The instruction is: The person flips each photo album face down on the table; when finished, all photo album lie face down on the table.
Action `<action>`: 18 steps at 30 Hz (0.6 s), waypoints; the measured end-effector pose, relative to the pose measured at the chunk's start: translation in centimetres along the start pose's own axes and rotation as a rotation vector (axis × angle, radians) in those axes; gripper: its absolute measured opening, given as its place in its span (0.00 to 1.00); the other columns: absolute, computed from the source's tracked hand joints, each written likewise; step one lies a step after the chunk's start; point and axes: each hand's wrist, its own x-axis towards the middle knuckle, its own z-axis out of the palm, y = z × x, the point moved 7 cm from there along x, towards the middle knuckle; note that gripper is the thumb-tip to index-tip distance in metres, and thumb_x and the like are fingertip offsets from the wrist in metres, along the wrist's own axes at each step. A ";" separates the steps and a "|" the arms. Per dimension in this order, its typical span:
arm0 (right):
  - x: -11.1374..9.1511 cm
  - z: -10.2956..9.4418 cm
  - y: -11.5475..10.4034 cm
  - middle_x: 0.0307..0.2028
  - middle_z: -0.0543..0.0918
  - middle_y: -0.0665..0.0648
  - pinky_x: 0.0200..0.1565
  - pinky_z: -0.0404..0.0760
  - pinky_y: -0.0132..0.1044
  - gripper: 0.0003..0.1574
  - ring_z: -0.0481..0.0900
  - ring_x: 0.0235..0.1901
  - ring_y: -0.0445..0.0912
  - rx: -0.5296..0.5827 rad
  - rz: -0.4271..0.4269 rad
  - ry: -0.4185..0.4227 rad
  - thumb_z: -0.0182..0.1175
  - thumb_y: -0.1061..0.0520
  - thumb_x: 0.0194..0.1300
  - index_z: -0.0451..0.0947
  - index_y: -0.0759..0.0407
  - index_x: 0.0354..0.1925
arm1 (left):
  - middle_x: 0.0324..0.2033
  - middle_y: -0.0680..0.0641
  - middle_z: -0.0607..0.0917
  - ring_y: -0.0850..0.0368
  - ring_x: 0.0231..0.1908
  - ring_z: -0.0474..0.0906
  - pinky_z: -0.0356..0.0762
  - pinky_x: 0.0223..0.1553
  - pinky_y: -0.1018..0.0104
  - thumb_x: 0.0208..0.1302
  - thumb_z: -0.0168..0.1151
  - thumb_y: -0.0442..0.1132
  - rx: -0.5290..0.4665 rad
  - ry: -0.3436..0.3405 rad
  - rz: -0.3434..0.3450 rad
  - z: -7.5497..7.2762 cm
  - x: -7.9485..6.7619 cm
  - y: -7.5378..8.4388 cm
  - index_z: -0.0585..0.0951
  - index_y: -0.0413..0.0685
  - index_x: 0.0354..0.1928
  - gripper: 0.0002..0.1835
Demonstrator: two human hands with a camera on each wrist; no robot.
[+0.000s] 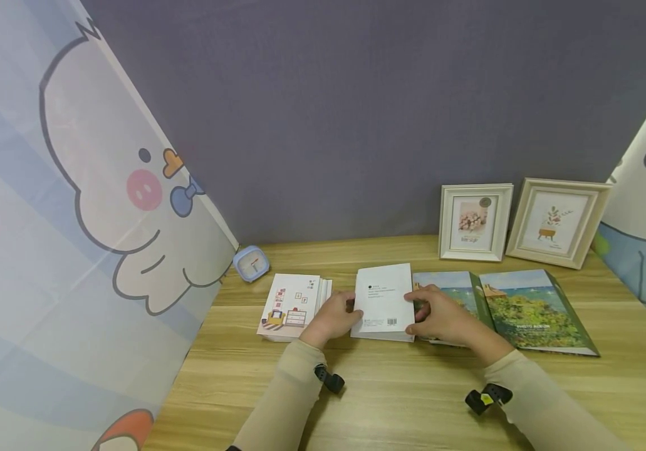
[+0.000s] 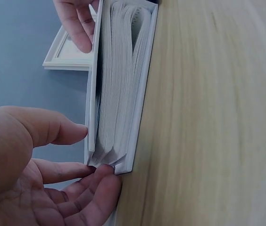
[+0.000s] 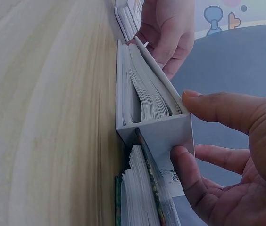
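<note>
Lying on the wooden table just left of the green albums, a white album runs lengthwise away from the person, its spine facing right. The left hand and right hand, fingers partly curled, pinch its opposite long sides.

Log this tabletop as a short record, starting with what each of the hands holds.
Left hand: grips the left edge of the white book
Right hand: grips the right edge of the same book
Upper face of book: small printed text, barcode
Left of book: illustrated white book; blue clock farther back
Right of book: two photo albums with landscape covers
Back right: white picture frame and beige picture frame, both standing
Surface: wood-grain table
</note>
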 end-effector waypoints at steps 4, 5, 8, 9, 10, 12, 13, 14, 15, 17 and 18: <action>-0.1 -0.2 0.2 0.58 0.73 0.66 0.35 0.83 0.40 0.48 0.81 0.39 0.47 -0.008 0.019 0.001 0.83 0.57 0.54 0.75 0.67 0.69 | 0.60 0.39 0.78 0.44 0.62 0.76 0.73 0.66 0.50 0.73 0.65 0.44 0.006 -0.005 -0.003 0.2 0.0 0.2 0.75 0.33 0.70 0.30; -0.1 -0.3 0.3 0.57 0.73 0.66 0.35 0.83 0.40 0.48 0.81 0.39 0.46 -0.015 0.022 0.002 0.83 0.56 0.53 0.75 0.67 0.69 | 0.60 0.39 0.78 0.44 0.63 0.76 0.73 0.66 0.50 0.73 0.65 0.44 0.004 -0.007 -0.003 0.3 0.0 0.3 0.74 0.33 0.70 0.30; -0.1 -0.4 0.5 0.58 0.73 0.65 0.35 0.83 0.40 0.48 0.81 0.40 0.46 -0.025 0.027 -0.001 0.83 0.56 0.54 0.75 0.66 0.69 | 0.60 0.38 0.78 0.44 0.63 0.76 0.73 0.66 0.50 0.73 0.65 0.43 -0.008 -0.013 0.000 0.2 0.0 0.4 0.74 0.33 0.70 0.30; 0.0 -0.4 0.5 0.58 0.73 0.65 0.35 0.83 0.41 0.48 0.81 0.40 0.46 -0.028 0.024 -0.004 0.82 0.56 0.54 0.75 0.66 0.69 | 0.60 0.39 0.78 0.44 0.62 0.76 0.74 0.66 0.50 0.73 0.65 0.43 -0.018 -0.016 0.001 0.2 -0.1 0.3 0.75 0.33 0.70 0.30; 0.0 -0.5 0.5 0.58 0.73 0.65 0.35 0.83 0.41 0.48 0.81 0.40 0.46 -0.031 0.022 -0.005 0.82 0.55 0.54 0.75 0.66 0.69 | 0.59 0.39 0.78 0.44 0.62 0.76 0.74 0.65 0.50 0.73 0.64 0.44 -0.027 -0.020 0.000 0.2 -0.1 0.2 0.75 0.33 0.70 0.30; 0.0 -0.5 0.6 0.58 0.73 0.65 0.36 0.83 0.42 0.47 0.81 0.41 0.46 -0.042 0.016 -0.004 0.81 0.54 0.56 0.75 0.65 0.69 | 0.60 0.39 0.78 0.44 0.61 0.77 0.75 0.65 0.50 0.74 0.64 0.44 -0.048 -0.026 -0.002 0.0 0.0 0.0 0.75 0.34 0.70 0.29; 0.0 -0.5 0.6 0.58 0.73 0.64 0.36 0.82 0.42 0.46 0.81 0.41 0.47 -0.045 0.014 -0.001 0.81 0.54 0.57 0.75 0.65 0.69 | 0.60 0.39 0.79 0.44 0.61 0.77 0.75 0.64 0.50 0.74 0.64 0.44 -0.060 -0.026 -0.006 -0.1 0.0 -0.1 0.74 0.35 0.71 0.29; 0.0 -0.5 0.6 0.59 0.72 0.64 0.37 0.82 0.42 0.45 0.80 0.42 0.48 -0.043 0.012 0.002 0.80 0.53 0.58 0.75 0.64 0.69 | 0.61 0.39 0.79 0.44 0.61 0.78 0.76 0.64 0.50 0.74 0.64 0.44 -0.077 -0.024 -0.009 -0.3 -0.1 -0.2 0.74 0.34 0.70 0.29; 0.1 -0.6 0.6 0.59 0.72 0.65 0.38 0.82 0.43 0.44 0.80 0.43 0.48 -0.047 0.007 0.007 0.79 0.53 0.59 0.75 0.64 0.69 | 0.61 0.40 0.79 0.45 0.61 0.78 0.76 0.63 0.50 0.75 0.64 0.44 -0.082 -0.020 -0.010 -0.5 -0.1 -0.3 0.74 0.35 0.71 0.29; 0.1 -0.6 0.5 0.59 0.72 0.65 0.40 0.82 0.43 0.42 0.80 0.45 0.49 -0.057 -0.005 0.023 0.78 0.52 0.62 0.75 0.65 0.68 | 0.63 0.40 0.79 0.45 0.61 0.78 0.78 0.61 0.51 0.75 0.63 0.44 -0.113 -0.006 -0.015 -1.0 -0.3 -0.4 0.73 0.36 0.72 0.29; 0.1 -0.6 0.4 0.59 0.71 0.65 0.41 0.82 0.43 0.41 0.80 0.46 0.50 -0.064 -0.012 0.031 0.77 0.52 0.63 0.75 0.65 0.69 | 0.63 0.41 0.79 0.45 0.60 0.79 0.80 0.59 0.51 0.75 0.63 0.44 -0.123 0.003 -0.015 -1.4 -0.5 -0.5 0.72 0.37 0.72 0.30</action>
